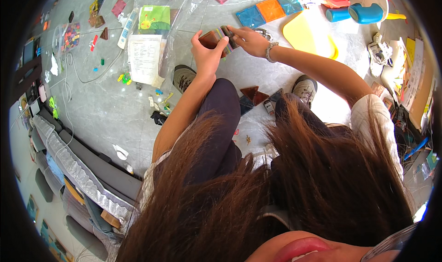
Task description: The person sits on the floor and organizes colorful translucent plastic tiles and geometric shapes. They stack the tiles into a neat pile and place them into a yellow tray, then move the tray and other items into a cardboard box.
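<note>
Above the grey tiled floor, my left hand [207,56] grips a stack of translucent magnetic building tiles [218,40], thumb along its near side. The stack is tilted, with a brown square face at the left and several coloured edges in the middle. At its dark right end, the fingers of my right hand [251,42] also hold the stack; a braided band circles that wrist. Between my shoes lie brown triangular tiles [253,95], dark blue tiles [246,104] and a small grey toy car [269,107].
A row of blue and orange tiles [271,10] lies ahead, near a yellow plastic lid [298,34]. Left are a clear plastic bag [183,6], printed papers [144,59], a power strip [126,30] with its cord, and a tub of small blocks [70,37]. White sneakers [379,54] stand right.
</note>
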{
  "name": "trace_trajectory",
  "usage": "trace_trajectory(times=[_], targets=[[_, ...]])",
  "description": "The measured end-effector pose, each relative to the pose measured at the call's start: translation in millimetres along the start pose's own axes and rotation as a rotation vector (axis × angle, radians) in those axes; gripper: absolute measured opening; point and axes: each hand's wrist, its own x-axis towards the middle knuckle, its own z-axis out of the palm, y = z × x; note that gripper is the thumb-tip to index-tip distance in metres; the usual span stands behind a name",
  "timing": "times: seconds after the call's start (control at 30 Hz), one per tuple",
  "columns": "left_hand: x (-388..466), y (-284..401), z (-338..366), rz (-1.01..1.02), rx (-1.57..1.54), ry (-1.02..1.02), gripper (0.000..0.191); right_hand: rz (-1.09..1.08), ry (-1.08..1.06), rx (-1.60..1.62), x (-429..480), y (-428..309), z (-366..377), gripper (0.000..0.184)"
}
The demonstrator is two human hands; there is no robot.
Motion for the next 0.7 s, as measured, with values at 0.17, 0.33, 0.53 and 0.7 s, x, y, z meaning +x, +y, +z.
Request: trace_trajectory(times=[0.17,0.33,0.53,0.7], targets=[[2.4,-6.2,-0.6,0.088,0.132,-0.001,0.091,-0.037,-0.066,-0.059,5.2,-6.5,-6.3,0.053],[4.7,-11.8,-4.0,0.122,0.186,-0.069,0.087,-0.333,0.200,-0.584,30.9,28.9,-34.5,0.062],[2.3,-16.4,-2.0,0.523,0.580,0.005,0.090,-0.344,0.080,-0.992,46.5,49.1,-61.9,0.073],[-1.2,-13.2,0.7,0.342,0.286,-0.092,0.095,-0.356,0.090,-0.978,53.4,55.7,-62.1,0.064]])
